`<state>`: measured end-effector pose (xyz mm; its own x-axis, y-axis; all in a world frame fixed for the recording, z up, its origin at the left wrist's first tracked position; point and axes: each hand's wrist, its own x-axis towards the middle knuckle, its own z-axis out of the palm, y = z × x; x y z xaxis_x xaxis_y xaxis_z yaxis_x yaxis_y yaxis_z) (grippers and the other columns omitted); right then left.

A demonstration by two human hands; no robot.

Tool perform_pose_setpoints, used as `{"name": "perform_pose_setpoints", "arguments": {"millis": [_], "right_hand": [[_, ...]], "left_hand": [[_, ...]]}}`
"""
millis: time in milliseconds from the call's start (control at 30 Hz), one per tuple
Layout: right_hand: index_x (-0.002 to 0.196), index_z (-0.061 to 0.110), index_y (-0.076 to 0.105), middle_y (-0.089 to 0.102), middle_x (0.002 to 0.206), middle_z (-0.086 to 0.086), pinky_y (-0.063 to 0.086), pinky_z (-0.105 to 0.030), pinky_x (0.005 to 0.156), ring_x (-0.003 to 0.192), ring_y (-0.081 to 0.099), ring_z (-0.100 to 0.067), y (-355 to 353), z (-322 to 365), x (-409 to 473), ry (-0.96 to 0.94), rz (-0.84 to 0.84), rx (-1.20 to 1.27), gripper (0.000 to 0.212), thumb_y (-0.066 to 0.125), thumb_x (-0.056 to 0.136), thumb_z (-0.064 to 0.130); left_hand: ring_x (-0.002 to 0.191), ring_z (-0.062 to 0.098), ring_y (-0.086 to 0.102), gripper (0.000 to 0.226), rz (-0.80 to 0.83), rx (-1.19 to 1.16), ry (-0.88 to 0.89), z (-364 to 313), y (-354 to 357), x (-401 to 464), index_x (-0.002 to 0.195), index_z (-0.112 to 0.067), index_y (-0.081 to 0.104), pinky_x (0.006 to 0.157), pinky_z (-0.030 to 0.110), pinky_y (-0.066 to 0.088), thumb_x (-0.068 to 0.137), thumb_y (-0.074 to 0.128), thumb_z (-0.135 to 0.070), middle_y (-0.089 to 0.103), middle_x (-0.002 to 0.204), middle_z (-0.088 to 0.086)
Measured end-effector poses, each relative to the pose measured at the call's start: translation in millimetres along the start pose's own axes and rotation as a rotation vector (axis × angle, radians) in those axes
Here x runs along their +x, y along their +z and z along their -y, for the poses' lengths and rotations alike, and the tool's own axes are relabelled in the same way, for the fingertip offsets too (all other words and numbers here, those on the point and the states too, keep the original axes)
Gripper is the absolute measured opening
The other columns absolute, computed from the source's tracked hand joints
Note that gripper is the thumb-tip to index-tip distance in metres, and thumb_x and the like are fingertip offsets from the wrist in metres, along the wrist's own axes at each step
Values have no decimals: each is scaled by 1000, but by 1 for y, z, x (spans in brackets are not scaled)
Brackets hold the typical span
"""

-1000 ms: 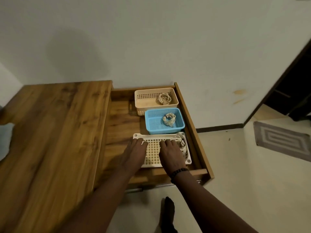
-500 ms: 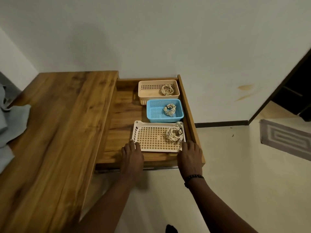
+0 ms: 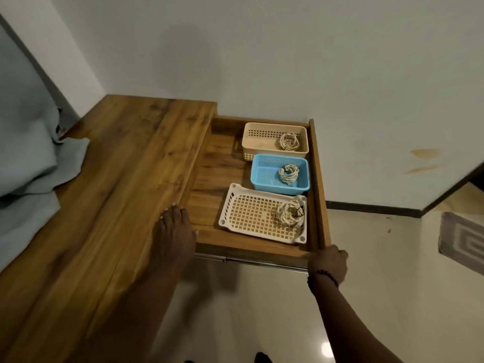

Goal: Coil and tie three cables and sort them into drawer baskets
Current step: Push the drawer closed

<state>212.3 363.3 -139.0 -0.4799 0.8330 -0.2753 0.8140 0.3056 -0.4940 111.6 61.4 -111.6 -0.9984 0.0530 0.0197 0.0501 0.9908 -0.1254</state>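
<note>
The wooden drawer (image 3: 209, 163) stands pulled out beside the table top. Three baskets sit in a row along its right side. The far beige basket (image 3: 258, 141) holds a coiled cable (image 3: 289, 141). A second tied coil (image 3: 288, 173) lies in the blue basket (image 3: 264, 174) in the middle. The near white tray basket (image 3: 251, 218) holds the third coil (image 3: 290, 212) at its right end. My left hand (image 3: 175, 231) rests flat on the table edge by the drawer's left front corner. My right hand (image 3: 328, 263) grips the drawer's front right corner.
The wooden table top (image 3: 110, 195) spreads to the left, with a grey cloth (image 3: 28, 163) bunched at its far left. A white wall runs behind. Pale floor lies below the drawer, with a patterned mat (image 3: 463, 239) at the right.
Both hands have left the white tray basket and drawn back to the drawer's front. The left now lies on the table edge, the right holds the drawer's right corner. The camera view has shifted.
</note>
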Motion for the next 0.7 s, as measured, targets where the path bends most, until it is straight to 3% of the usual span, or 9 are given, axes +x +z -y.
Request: {"name": "perform_pose_setpoints", "arguments": {"millis": [100, 233, 333, 500, 700], "right_hand": [[114, -6, 56, 52, 118, -25, 49, -49, 86, 105, 56, -44, -3, 8, 0, 46, -2, -6, 26, 46, 92, 2], [113, -5, 58, 55, 117, -25, 49, -48, 85, 106, 57, -44, 1, 18, -14, 55, -19, -34, 26, 45, 92, 0], [114, -7, 58, 55, 118, -26, 48, -48, 86, 107, 56, -45, 11, 31, -30, 53, -16, -39, 27, 42, 93, 0], [110, -5, 60, 56, 113, -24, 50, -47, 83, 103, 58, -43, 43, 65, -65, 35, -36, -48, 24, 46, 91, -2], [106, 1, 61, 61, 111, -18, 47, -38, 74, 98, 60, -39, 88, 106, -123, -32, -5, 10, 22, 43, 92, 2]], "left_hand": [[140, 36, 30, 61, 16, -30, -23, 30, 6, 11, 146, -2, 30, 113, 47, 28, 95, 50, -29, 31, 154, 20], [133, 26, 41, 52, 72, -18, 68, 53, 8, 17, 140, -7, 39, 106, 36, 39, 89, 52, -8, 41, 148, 13], [133, 26, 41, 61, 90, -64, 111, 67, 14, 23, 137, -10, 44, 104, 37, 40, 81, 67, -6, 44, 146, 11], [145, 26, 27, 82, 138, -162, 139, 82, 27, 25, 147, -14, 34, 111, 41, 34, 76, 75, -10, 32, 156, 7], [138, 23, 40, 57, -8, -242, 217, 94, 33, 24, 141, -16, 45, 106, 41, 42, 86, 63, -13, 45, 149, 6]]}}
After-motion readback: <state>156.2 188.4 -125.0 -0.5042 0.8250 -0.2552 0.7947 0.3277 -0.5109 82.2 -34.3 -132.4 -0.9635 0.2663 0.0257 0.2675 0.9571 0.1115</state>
